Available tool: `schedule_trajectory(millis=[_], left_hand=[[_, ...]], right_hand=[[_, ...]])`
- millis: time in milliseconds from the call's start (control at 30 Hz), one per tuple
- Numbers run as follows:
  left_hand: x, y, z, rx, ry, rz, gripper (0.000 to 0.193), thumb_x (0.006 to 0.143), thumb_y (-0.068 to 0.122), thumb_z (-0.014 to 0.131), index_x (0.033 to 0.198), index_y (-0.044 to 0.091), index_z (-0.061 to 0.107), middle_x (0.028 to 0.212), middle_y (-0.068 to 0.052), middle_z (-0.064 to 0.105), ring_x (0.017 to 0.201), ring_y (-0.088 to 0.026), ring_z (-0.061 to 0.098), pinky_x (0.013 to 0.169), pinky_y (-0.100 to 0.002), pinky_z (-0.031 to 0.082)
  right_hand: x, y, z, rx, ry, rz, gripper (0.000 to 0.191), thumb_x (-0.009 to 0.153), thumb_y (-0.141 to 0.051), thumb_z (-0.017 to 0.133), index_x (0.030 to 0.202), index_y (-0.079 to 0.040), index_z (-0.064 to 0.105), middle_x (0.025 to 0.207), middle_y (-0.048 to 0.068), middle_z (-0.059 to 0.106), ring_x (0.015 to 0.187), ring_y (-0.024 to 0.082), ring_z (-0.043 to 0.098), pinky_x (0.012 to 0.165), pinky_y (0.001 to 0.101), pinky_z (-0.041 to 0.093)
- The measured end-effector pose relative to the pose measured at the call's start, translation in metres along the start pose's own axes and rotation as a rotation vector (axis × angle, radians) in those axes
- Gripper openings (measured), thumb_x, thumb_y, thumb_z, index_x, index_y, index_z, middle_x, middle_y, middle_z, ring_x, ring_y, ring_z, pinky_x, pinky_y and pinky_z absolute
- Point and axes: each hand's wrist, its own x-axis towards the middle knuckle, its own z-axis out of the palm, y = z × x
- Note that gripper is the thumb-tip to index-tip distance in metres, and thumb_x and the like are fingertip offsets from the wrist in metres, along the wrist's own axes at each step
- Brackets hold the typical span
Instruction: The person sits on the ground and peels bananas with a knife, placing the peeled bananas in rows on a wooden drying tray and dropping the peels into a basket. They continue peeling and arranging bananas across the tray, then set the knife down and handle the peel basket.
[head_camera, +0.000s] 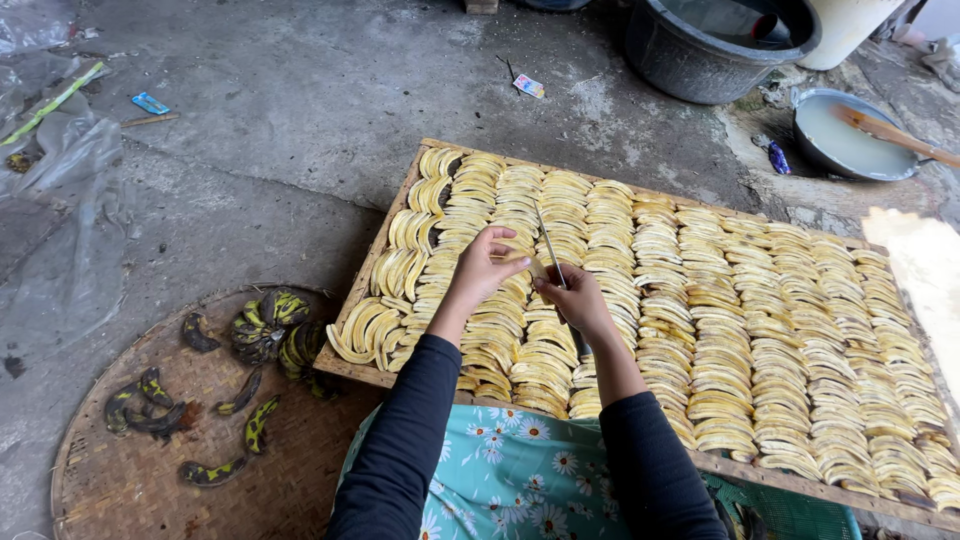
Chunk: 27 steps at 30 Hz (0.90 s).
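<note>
A wooden-framed tray (400, 195) lies in front of me, covered with rows of sliced yellow banana pieces (760, 330). Over its left-middle part, my left hand (484, 265) pinches a thin banana slice (522, 258) between its fingers. My right hand (575, 298) grips a long thin knife (549, 250) whose blade points up and away, right beside the slice. Both arms wear dark sleeves.
A round woven tray (130, 480) at lower left holds several green-black banana peels (262, 325). A dark tub (700, 50) and a metal bowl with a wooden spoon (850, 135) stand at the back right. Plastic sheeting (60, 230) lies on the concrete at left.
</note>
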Motion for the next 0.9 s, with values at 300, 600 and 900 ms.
schedule_trajectory(millis=[300, 600, 900], left_hand=[[-0.017, 0.003, 0.024, 0.703, 0.029, 0.145, 0.022, 0.086, 0.032, 0.076, 0.098, 0.014, 0.08, 0.089, -0.011, 0.076, 0.082, -0.031, 0.072, 0.071, -0.043, 0.057], [-0.016, 0.0, 0.046, 0.637, 0.121, 0.048, 0.019, 0.086, 0.031, 0.075, 0.093, 0.014, 0.081, 0.08, -0.013, 0.075, 0.075, -0.034, 0.072, 0.068, -0.045, 0.057], [-0.004, -0.013, 0.048, 0.425, 0.07, -0.191, 0.018, 0.086, 0.03, 0.075, 0.09, 0.014, 0.081, 0.076, -0.008, 0.076, 0.068, -0.024, 0.073, 0.065, -0.039, 0.056]], right_hand=[[0.002, 0.018, -0.007, -0.43, 0.182, -0.169, 0.028, 0.086, -0.029, 0.08, 0.098, -0.004, 0.078, 0.073, 0.007, 0.074, 0.061, 0.014, 0.063, 0.06, 0.0331, 0.051], [-0.001, -0.001, 0.002, -0.634, 0.361, -0.038, 0.036, 0.084, -0.038, 0.078, 0.098, -0.005, 0.077, 0.076, 0.017, 0.072, 0.065, 0.033, 0.069, 0.064, 0.0436, 0.053], [0.002, -0.005, 0.011, -0.815, 0.51, -0.046, 0.03, 0.086, -0.034, 0.076, 0.092, -0.005, 0.076, 0.082, 0.019, 0.073, 0.075, 0.038, 0.07, 0.068, 0.0484, 0.055]])
